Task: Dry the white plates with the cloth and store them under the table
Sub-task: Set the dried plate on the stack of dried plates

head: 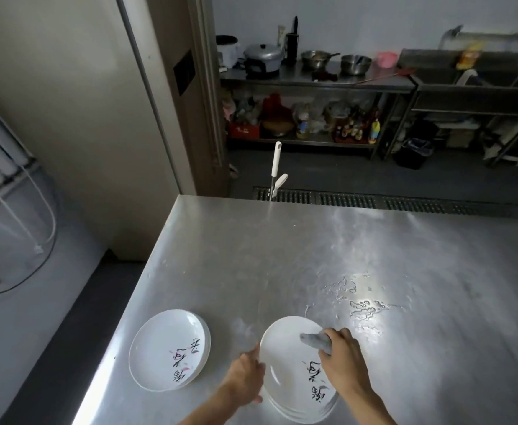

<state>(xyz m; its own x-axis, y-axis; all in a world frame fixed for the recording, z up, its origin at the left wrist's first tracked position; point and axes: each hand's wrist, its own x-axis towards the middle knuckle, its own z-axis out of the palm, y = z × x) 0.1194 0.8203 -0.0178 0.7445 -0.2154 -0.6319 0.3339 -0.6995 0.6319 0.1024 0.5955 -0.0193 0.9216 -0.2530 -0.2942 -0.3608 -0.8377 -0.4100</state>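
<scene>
One wide head cam, tilted down, steel table [282, 256] close underneath, shelving rack [374, 84] far off at 1 o'clock.

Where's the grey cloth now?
In the head view, the grey cloth is gripped by the right hand, on the top white plate of the right stack.

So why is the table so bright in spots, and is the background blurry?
Head view: glare on the wet patch and the left edge of the table; far shelves dim and soft; door frame bowed by the wide lens.
</scene>
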